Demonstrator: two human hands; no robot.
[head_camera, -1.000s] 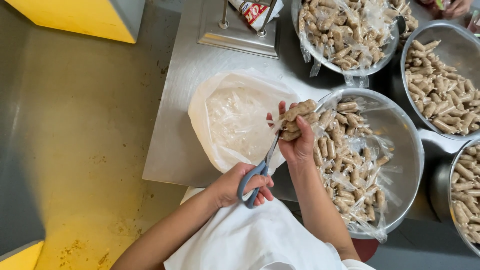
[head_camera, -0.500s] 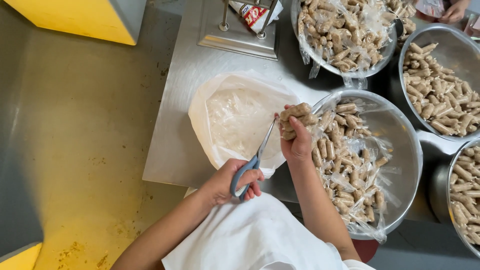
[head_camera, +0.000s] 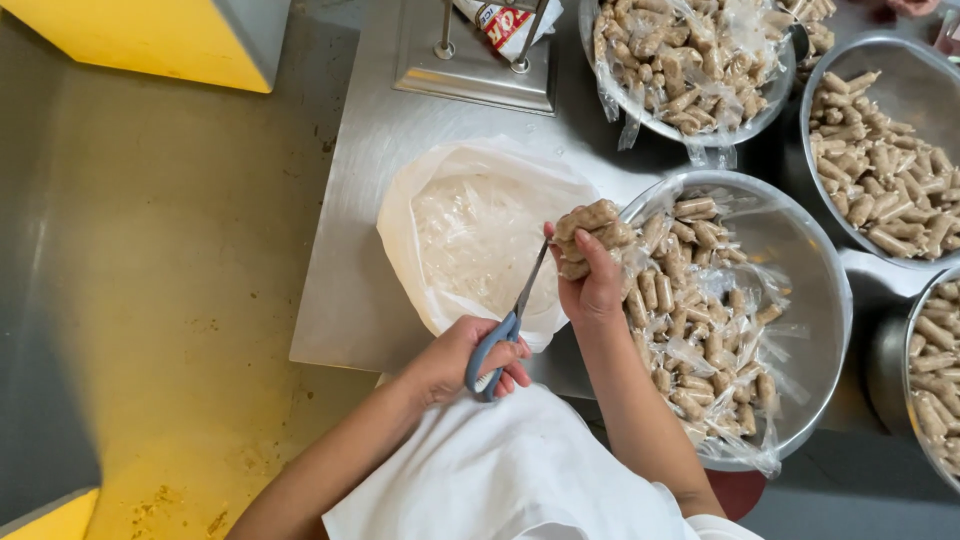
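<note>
While the right hand (head_camera: 592, 285) keeps gripping the wrapped sausage bundle (head_camera: 590, 232), the left hand (head_camera: 470, 362), closed on the scissors (head_camera: 508, 325), has brought their blades up against the bundle's wrapping, ready to cut.

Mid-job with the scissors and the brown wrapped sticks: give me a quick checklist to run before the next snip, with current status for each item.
1. Left hand has the blue-handled scissors gripped: ok.
2. Right hand holds the bundle of wrapped sticks: ok.
3. Blade tips sit beside the bundle: ok; whether they bite the wrap, cannot tell.
4. Right hand's fingers away from the blade edge: cannot tell, they are close.
5. White bag of plastic scraps lies open under the cut: ok.
6. Steel bowl next to the right hand has free room: ok.
</note>
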